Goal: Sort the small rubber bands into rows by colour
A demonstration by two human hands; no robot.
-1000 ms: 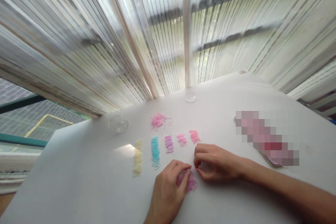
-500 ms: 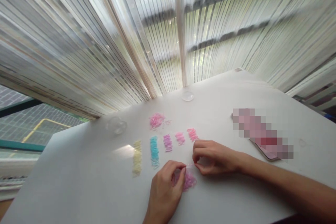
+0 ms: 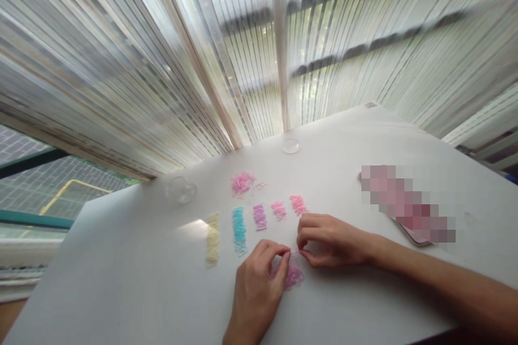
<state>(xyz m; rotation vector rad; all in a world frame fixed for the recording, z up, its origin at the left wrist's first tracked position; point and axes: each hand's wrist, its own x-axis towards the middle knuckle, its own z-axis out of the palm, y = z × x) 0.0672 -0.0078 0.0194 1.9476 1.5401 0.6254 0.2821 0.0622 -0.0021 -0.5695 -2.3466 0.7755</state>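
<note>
Five rows of tiny bands lie side by side on the white table (image 3: 121,285): from left to right, a yellow row (image 3: 212,240), a blue row (image 3: 239,230), a purple row (image 3: 259,217), a light pink row (image 3: 279,210) and a coral row (image 3: 298,204). Nearer the person is a loose purple pile (image 3: 294,276), partly covered by the left hand (image 3: 257,283). That hand's thumb and fingertips are drawn together over the pile. The right hand (image 3: 329,240), just below the coral row, has curled fingers, its fingertips close to the left ones; whether either hand grasps a band cannot be told. Beyond the rows are a pink pile (image 3: 243,183), a clear dish (image 3: 290,145) and clear containers (image 3: 183,191). A pixelated pink object (image 3: 404,205) lies to the right. A striped curtain (image 3: 246,54) hangs behind.
</note>
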